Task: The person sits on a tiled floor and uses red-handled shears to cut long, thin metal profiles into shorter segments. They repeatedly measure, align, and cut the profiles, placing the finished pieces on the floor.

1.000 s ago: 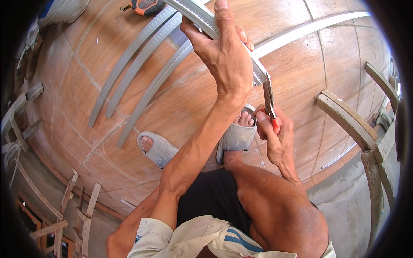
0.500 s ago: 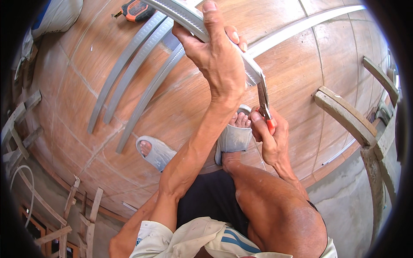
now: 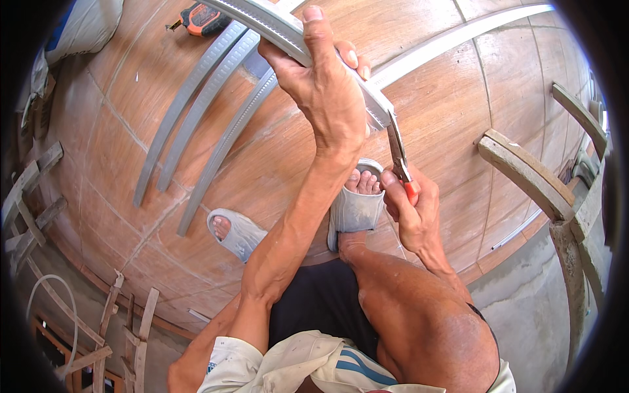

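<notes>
My left hand [image 3: 325,98] is wrapped round a grey metal channel [image 3: 265,23] with a ridged edge, held up slantwise over the floor. In my right hand [image 3: 416,203] is a pair of tin snips [image 3: 398,145] with red handles. The tips of its blades meet the near end of the channel, just beyond my left hand; whether they bite into the metal I cannot tell. Below and to the left, three more grey channels lie side by side on the floor, the nearest one [image 3: 226,147] showing a toothed edge.
A long white metal strip [image 3: 458,44] runs to the far right across the tiled floor [image 3: 288,177]. An orange and black tape measure [image 3: 203,19] lies at the far left. Wooden frames stand at the right [image 3: 524,171] and lower left [image 3: 141,327]. My sandalled feet are beneath my arms.
My left hand and the channel have shifted slightly left. The snips' blades have tilted a little left with the channel's end, while my right hand stays nearly in place.
</notes>
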